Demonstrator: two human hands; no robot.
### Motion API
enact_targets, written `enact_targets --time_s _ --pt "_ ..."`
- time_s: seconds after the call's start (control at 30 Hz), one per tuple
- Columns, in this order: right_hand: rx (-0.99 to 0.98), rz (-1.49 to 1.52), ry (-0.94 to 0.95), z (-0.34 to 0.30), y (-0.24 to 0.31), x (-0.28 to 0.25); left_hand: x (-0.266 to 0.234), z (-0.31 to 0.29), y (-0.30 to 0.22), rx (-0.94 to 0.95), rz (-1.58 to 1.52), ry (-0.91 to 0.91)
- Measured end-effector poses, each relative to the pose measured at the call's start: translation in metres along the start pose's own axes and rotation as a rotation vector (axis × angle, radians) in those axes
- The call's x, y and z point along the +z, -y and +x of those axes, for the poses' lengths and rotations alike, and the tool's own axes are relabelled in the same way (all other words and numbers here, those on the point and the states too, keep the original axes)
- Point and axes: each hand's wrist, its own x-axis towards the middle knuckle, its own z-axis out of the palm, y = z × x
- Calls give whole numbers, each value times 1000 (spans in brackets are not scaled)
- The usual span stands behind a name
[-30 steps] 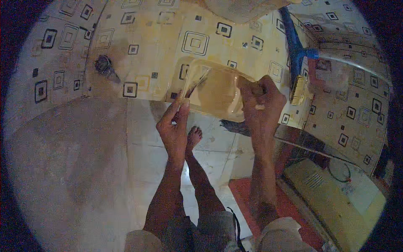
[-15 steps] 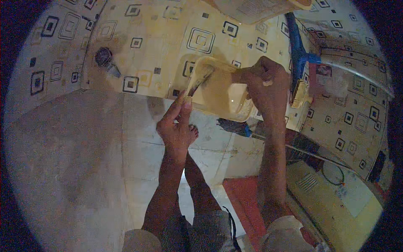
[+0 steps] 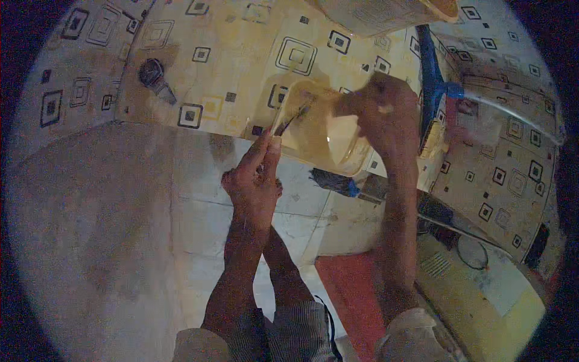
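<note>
Held up in front of the patterned tile is a shallow, rounded rectangular plastic tray (image 3: 307,142), see-through and yellowish. A dark streak (image 3: 295,118) runs along its left part; whether it is on the plastic or behind it I cannot tell. My left hand (image 3: 250,172) pinches the tray's lower left rim between thumb and fingers. At the tray's upper right side, my right hand (image 3: 389,114) is closed with curled fingers. Its fingertips are blurred, so what they grip is hidden.
A blue plastic tool (image 3: 429,75) stands at the right by the tile. Dark brush bristles (image 3: 330,181) lie beyond the tray. A large pale container (image 3: 386,17) juts in at the top. Below are a red surface (image 3: 347,286) and a yellowish panel (image 3: 464,283).
My right hand has shifted slightly along the tray's upper right side and its fingertips are more blurred. The tray has tilted a little, with my left hand still pinching it.
</note>
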Motion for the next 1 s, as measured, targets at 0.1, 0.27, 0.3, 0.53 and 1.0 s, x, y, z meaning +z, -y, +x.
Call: enact_targets --time_s 0.1,0.27,0.3,0.53,1.0 --pt "-224 24 -121 5 6 6 6 0 -2 -46 -118 -14" --pt "271 -141 179 -14 21 -37 -2 3 6 61 136 7" --pt "318 -133 164 -19 10 -48 8 2 5 54 108 9" --pt "83 -71 67 -35 -24 -48 6 2 -17 -123 -219 -16" --pt "262 100 -26 -102 -43 -33 7 3 -28 -500 -584 94"
